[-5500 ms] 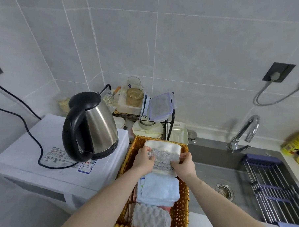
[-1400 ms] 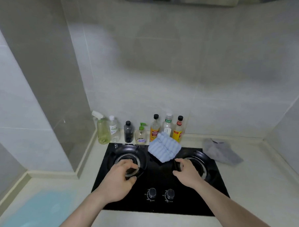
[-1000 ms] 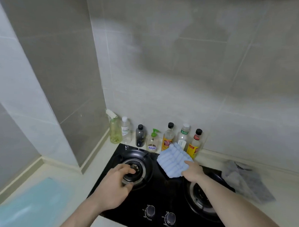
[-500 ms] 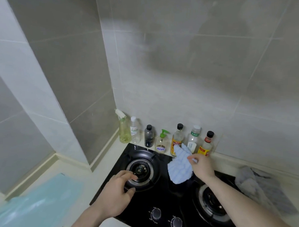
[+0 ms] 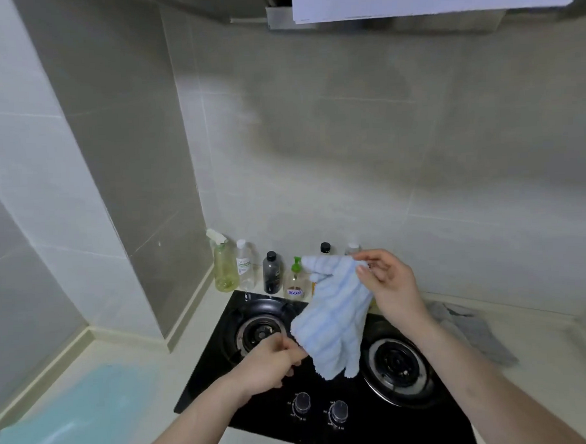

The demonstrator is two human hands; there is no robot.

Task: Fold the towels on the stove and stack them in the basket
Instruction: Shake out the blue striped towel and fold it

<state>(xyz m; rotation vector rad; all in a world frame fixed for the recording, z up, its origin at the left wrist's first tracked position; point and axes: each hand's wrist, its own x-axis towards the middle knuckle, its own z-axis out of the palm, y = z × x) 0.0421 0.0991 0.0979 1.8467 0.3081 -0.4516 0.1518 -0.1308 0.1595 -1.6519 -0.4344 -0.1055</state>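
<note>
A light blue striped towel (image 5: 332,317) hangs in the air above the black two-burner stove (image 5: 326,405). My right hand (image 5: 388,284) pinches its upper edge at the top right. My left hand (image 5: 274,360) grips its lower left edge just over the left burner. A grey towel (image 5: 471,331) lies crumpled on the counter to the right of the stove. The basket is out of view.
Several bottles (image 5: 272,271) stand in a row along the tiled wall behind the stove, partly hidden by the towel. Two knobs (image 5: 320,408) sit at the stove's front. A pale blue sheet (image 5: 75,416) lies on the counter at the lower left. A range hood (image 5: 409,2) hangs overhead.
My right hand has lifted the blue towel off the stove and raised it. My left hand left the left burner and took hold of the towel's lower edge.
</note>
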